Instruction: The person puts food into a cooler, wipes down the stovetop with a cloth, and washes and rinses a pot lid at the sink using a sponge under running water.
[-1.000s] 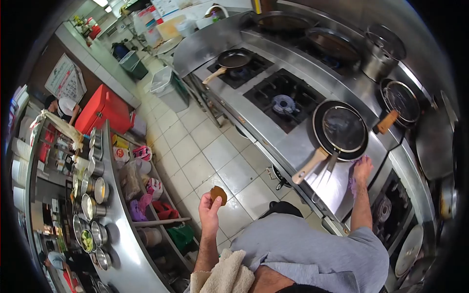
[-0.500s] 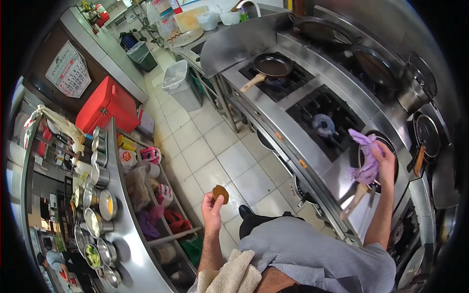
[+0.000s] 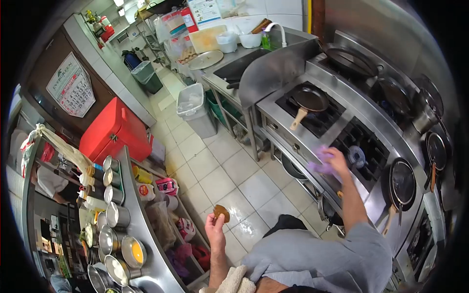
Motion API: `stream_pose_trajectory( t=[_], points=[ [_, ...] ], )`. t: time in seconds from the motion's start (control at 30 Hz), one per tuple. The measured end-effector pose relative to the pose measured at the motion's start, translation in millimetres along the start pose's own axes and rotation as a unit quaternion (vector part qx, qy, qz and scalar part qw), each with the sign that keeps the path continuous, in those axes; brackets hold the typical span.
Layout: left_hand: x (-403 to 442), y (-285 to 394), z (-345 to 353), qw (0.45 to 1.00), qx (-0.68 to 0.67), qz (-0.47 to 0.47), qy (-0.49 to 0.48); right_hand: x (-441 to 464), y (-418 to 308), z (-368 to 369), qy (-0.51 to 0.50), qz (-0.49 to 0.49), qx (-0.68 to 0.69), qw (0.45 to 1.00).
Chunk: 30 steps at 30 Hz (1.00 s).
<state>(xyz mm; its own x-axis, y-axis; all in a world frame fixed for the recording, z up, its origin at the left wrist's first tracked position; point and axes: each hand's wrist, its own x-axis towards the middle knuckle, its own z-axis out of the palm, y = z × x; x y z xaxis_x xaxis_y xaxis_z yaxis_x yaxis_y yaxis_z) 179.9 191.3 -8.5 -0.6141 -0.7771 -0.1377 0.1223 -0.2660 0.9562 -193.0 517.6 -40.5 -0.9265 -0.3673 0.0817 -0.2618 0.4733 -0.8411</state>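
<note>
My left hand [image 3: 215, 231] pinches a flat, round brown piece [image 3: 222, 212] between thumb and fingers, above the tiled floor; its exact kind is unclear. A purple cloth [image 3: 320, 161], smeared by motion, is gripped in my right hand [image 3: 337, 162] in front of the stove's front edge. To the right of that hand, a black frying pan [image 3: 403, 181] with a light wooden handle rests on the stove. Another wooden-handled frying pan [image 3: 309, 96] sits on the far front burner. Between these pans is a bare burner [image 3: 357, 156].
On the left, a steel counter [image 3: 155, 246] holds several metal pots [image 3: 117, 215], above shelves of bags and packets. A red cooler box [image 3: 116, 131] and a grey bin [image 3: 198, 110] stand on the floor ahead. Beyond the stove's metal divider is a sink [image 3: 242, 68].
My right hand has moved left with the purple cloth, away from the near frying pan. My left hand still holds the brown piece. The view has turned to the left.
</note>
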Motion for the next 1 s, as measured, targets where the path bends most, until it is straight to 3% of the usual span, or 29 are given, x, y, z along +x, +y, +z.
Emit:
stream_pose_trajectory(
  t=[0.07, 0.17, 0.2, 0.23, 0.27, 0.33, 0.4, 0.5, 0.6, 0.73, 0.8, 1.0],
  points=[
    [25, 0, 2, 1.0, -0.015, -0.01, -0.004, -21, 10, -38, 0.042, -0.027, -0.057, 0.997],
    [74, -4, 5, 0.999, -0.035, -0.013, -0.005, -66, 27, -97, 0.083, 0.093, -0.174, 0.977],
    [93, -2, 8, 0.999, -0.035, -0.016, -0.001, -75, 49, -112, 0.08, 0.131, -0.253, 0.955],
    [114, 0, 13, 0.999, -0.038, -0.024, -0.011, -74, 6, -104, 0.115, 0.287, -0.386, 0.869],
    [136, 3, 20, 0.998, -0.041, -0.03, -0.023, -65, -2, -104, 0.121, 0.302, -0.436, 0.839],
    [183, 7, 35, 0.998, -0.041, -0.021, -0.037, -29, -24, -93, 0.208, 0.265, -0.325, 0.884],
    [229, 24, 55, 0.997, 0.005, -0.005, -0.076, 28, -13, -75, 0.259, 0.119, -0.237, 0.929],
    [297, 46, 83, 0.996, -0.004, 0.017, -0.086, 123, -93, -24, 0.261, -0.022, -0.231, 0.937],
    [362, 59, 84, 0.994, 0.016, 0.058, -0.093, 193, -174, 34, 0.217, -0.137, -0.131, 0.957],
    [428, 70, 85, 0.997, -0.061, 0.034, -0.04, 246, -241, 93, 0.128, -0.168, -0.04, 0.977],
    [461, 70, 73, 0.995, -0.1, -0.028, 0.001, 270, -252, 121, 0.117, -0.166, -0.015, 0.979],
    [602, 47, 28, 0.99, -0.083, -0.106, 0.044, 328, -296, 211, 0.076, -0.182, -0.001, 0.98]
  ],
)
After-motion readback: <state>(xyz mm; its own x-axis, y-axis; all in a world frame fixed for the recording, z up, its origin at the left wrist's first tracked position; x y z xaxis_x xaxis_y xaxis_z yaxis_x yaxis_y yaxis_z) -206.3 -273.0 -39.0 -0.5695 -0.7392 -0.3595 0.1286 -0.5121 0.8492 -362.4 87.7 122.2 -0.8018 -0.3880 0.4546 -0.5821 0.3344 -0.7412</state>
